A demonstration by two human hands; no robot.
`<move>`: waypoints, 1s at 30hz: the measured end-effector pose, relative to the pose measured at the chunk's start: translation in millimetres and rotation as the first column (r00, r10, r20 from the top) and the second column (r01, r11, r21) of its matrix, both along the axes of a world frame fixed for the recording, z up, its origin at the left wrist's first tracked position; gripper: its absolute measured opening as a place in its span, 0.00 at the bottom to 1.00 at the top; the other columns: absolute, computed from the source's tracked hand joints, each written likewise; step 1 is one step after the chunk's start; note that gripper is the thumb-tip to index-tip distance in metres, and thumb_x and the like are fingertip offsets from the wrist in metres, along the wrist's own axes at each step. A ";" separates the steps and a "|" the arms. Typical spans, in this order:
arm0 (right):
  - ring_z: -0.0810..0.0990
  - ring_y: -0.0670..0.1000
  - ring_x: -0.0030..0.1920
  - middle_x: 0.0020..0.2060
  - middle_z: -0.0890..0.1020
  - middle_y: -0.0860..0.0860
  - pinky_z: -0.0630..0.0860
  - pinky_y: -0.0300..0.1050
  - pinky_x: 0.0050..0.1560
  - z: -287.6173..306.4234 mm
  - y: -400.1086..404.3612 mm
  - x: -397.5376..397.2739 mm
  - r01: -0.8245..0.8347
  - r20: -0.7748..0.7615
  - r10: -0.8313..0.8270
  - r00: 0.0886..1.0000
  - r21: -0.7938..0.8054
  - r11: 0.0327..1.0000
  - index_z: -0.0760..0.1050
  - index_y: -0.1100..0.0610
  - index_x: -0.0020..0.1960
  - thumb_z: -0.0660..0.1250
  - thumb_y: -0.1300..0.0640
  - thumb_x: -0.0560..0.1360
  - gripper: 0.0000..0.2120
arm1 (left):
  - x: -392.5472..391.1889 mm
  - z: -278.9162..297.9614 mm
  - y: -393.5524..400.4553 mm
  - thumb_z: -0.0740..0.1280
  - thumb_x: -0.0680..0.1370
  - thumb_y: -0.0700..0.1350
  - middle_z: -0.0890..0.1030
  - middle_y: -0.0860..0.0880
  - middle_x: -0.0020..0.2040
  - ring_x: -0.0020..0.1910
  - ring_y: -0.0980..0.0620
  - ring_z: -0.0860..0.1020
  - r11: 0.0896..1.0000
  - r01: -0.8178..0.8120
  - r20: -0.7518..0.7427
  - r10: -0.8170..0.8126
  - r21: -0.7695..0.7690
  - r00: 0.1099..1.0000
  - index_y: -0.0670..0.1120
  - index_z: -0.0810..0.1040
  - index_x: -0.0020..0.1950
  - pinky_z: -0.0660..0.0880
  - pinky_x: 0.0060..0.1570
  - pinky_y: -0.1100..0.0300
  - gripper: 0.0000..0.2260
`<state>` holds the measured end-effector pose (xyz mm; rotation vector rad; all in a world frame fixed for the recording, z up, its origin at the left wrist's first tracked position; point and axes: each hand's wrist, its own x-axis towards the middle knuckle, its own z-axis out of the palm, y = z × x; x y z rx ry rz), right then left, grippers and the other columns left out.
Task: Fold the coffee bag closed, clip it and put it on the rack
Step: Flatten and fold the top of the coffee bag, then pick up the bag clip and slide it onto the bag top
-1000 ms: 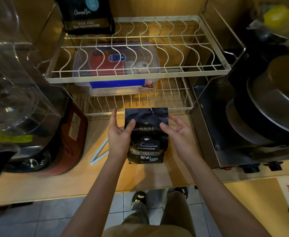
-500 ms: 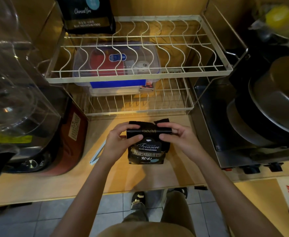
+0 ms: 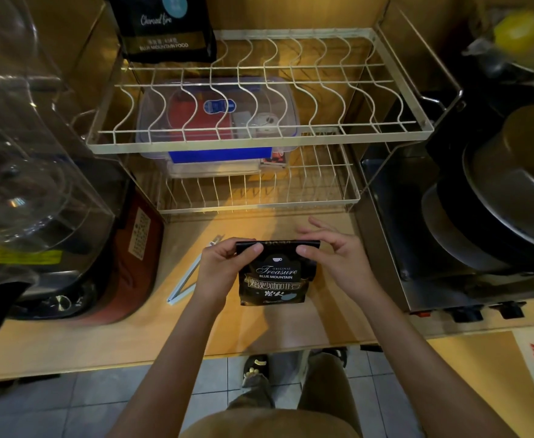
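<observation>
A small black coffee bag (image 3: pixel 275 279) stands on the wooden counter, its top folded down into a flat band. My left hand (image 3: pixel 224 267) pinches the left end of that fold between thumb and fingers. My right hand (image 3: pixel 332 257) pinches the right end, with its other fingers spread. A pale blue bag clip (image 3: pixel 185 284) lies on the counter just left of my left hand, partly hidden by it. The white wire rack (image 3: pixel 259 143) stands behind the bag, with two tiers.
A larger black coffee bag (image 3: pixel 164 26) stands on the rack's upper tier at the back left. A clear plastic box (image 3: pixel 218 121) sits on the lower tier. A glass-lidded appliance (image 3: pixel 38 184) is at the left; a steel stove with stacked pans (image 3: pixel 496 200) is at the right.
The bag's upright top has been folded down over the front into a narrow band. Both hands moved from the bag's sides up to the ends of the fold.
</observation>
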<state>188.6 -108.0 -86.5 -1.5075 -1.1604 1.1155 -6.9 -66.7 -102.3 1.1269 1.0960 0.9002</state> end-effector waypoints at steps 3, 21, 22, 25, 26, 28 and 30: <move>0.77 0.42 0.56 0.54 0.80 0.54 0.72 0.29 0.55 -1.0 -1.4 -3.7 0.049 -0.064 -0.050 0.997 -0.017 0.999 0.80 0.59 0.49 0.72 0.67 0.67 0.12 | 1.7 -1.3 -1.8 0.68 0.71 0.38 0.83 0.56 0.30 0.33 0.60 0.80 0.999 -0.030 0.040 0.031 -0.027 0.999 0.43 0.81 0.41 0.75 0.32 0.70 0.02; 0.82 0.38 0.39 0.35 0.86 0.40 0.77 0.29 0.37 -20.7 9.6 -1.2 0.083 -0.200 -0.075 0.977 0.030 0.996 0.81 0.52 0.40 0.69 0.68 0.69 0.11 | -96.5 -59.7 -2.3 0.72 0.69 0.40 0.80 0.39 0.50 0.53 0.39 0.76 0.985 0.005 -0.802 0.140 0.175 0.580 0.41 0.80 0.47 0.71 0.51 0.51 0.09; 0.83 0.38 0.38 0.35 0.86 0.40 0.77 0.29 0.37 -21.2 10.3 -1.1 0.080 -0.204 -0.072 0.976 0.029 0.996 0.82 0.51 0.40 0.70 0.68 0.69 0.12 | -100.5 -66.5 -7.5 0.72 0.68 0.40 0.80 0.38 0.51 0.54 0.37 0.75 0.988 0.039 -0.836 0.105 0.149 0.538 0.41 0.80 0.47 0.71 0.52 0.49 0.09; 0.83 0.39 0.38 0.36 0.86 0.41 0.77 0.29 0.36 -22.4 12.4 -0.1 0.059 -0.199 -0.053 0.979 0.024 0.998 0.83 0.49 0.40 0.70 0.65 0.69 0.11 | -103.8 -81.5 -23.3 0.72 0.68 0.40 0.77 0.38 0.55 0.56 0.37 0.71 0.994 0.048 -0.900 0.071 0.101 0.429 0.43 0.79 0.51 0.70 0.53 0.45 0.13; 0.83 0.39 0.38 0.36 0.86 0.41 0.77 0.29 0.36 -22.8 12.8 -0.1 0.052 -0.188 -0.047 0.981 0.023 0.998 0.83 0.48 0.40 0.70 0.64 0.69 0.11 | -102.9 -84.1 -26.4 0.72 0.68 0.40 0.77 0.38 0.55 0.56 0.36 0.71 0.993 0.035 -0.908 0.092 0.116 0.410 0.43 0.79 0.52 0.70 0.52 0.44 0.13; 0.83 0.39 0.39 0.37 0.86 0.41 0.77 0.30 0.36 -23.6 13.7 -0.1 0.058 -0.175 -0.053 0.983 0.019 0.998 0.83 0.47 0.41 0.71 0.63 0.69 0.10 | -100.9 -85.5 -28.1 0.71 0.69 0.38 0.77 0.37 0.54 0.55 0.36 0.71 0.988 0.022 -0.908 0.130 0.152 0.399 0.41 0.79 0.52 0.69 0.50 0.43 0.12; 0.83 0.40 0.41 0.38 0.86 0.41 0.77 0.30 0.37 -24.6 14.3 -0.2 0.064 -0.164 -0.061 0.985 0.013 0.998 0.83 0.46 0.42 0.71 0.61 0.69 0.09 | -99.6 -83.5 -24.1 0.69 0.69 0.35 0.78 0.35 0.52 0.54 0.35 0.72 0.983 0.029 -0.888 0.148 0.179 0.436 0.38 0.79 0.50 0.69 0.49 0.44 0.10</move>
